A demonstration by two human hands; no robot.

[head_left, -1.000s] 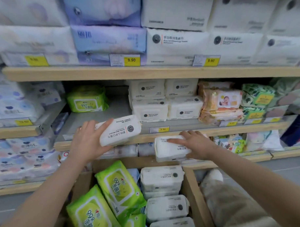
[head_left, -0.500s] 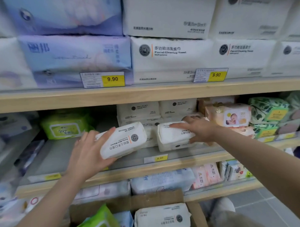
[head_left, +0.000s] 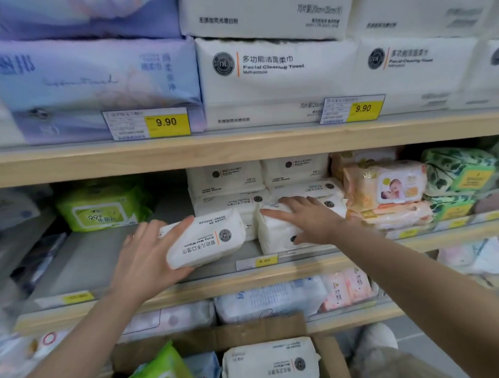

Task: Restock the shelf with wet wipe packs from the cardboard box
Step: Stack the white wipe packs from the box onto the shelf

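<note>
Left hand [head_left: 149,266] grips a white wet wipe pack [head_left: 206,241] from its left end — thumb over the top edge, fingers curled beneath — and holds it tilted, label upside down, above the front of the middle shelf [head_left: 217,280]. Right hand [head_left: 306,219] lies flat on a second white pack [head_left: 275,233], fingers straight and spread across its top; that pack sits on the shelf just in front of the stacked white packs [head_left: 242,186], touching them. The two held packs are just beside each other, with a narrow gap between. Left of them, a green pack [head_left: 102,211] stands further back on the shelf; to the right, an orange baby-picture pack [head_left: 389,186] and green leaf-print packs [head_left: 460,173]. Upper shelf carries large white facial towel packs [head_left: 278,74] and a lilac pack [head_left: 92,84], with yellow 9.90 price tags [head_left: 166,122]. Below — the cardboard box [head_left: 247,333], with one white pack [head_left: 271,363] and a green pack [head_left: 161,373] showing inside.
</note>
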